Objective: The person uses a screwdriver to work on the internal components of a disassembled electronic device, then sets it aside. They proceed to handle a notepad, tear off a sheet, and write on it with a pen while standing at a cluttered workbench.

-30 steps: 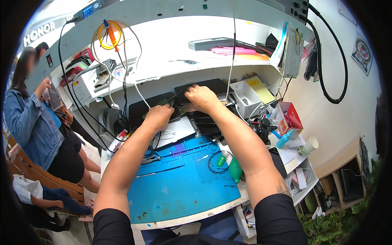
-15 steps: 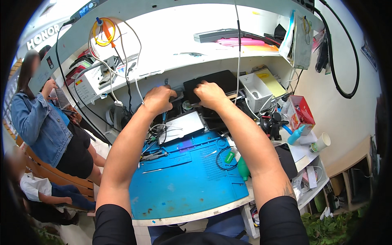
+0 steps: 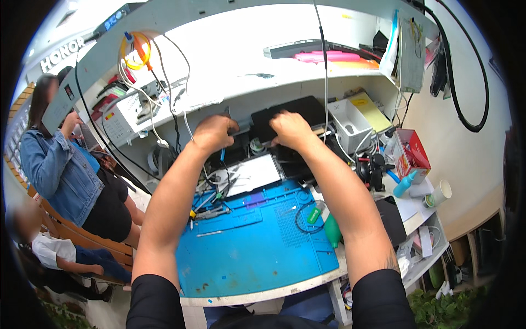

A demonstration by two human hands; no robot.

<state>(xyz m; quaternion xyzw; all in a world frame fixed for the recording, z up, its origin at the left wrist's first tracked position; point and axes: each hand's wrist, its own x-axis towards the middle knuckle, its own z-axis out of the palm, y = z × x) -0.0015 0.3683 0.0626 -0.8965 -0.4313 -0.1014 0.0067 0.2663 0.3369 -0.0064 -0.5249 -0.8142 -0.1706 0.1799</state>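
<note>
Both arms reach to the back of the bench. My left hand is closed, its fingers curled down over clutter below the shelf; what they hold, if anything, is hidden. Just below it a slim blue tool points downward. My right hand is also curled, at the front edge of a flat black panel; its fingertips are partly hidden, so its grip cannot be made out. Between the hands sits a small round container. A flat white-silver rectangular device lies nearer me, with thin cables and tools on its left part.
A blue work mat covers the bench front, with tweezers and a green air blower on it. On the right stand a white box, a red box and a blue bottle. A white cable hangs ahead. Two people are at left.
My right hand has shifted slightly and its fingers now sit lower against the black panel. My left hand stays in nearly the same place. The whole view has tilted a little.
</note>
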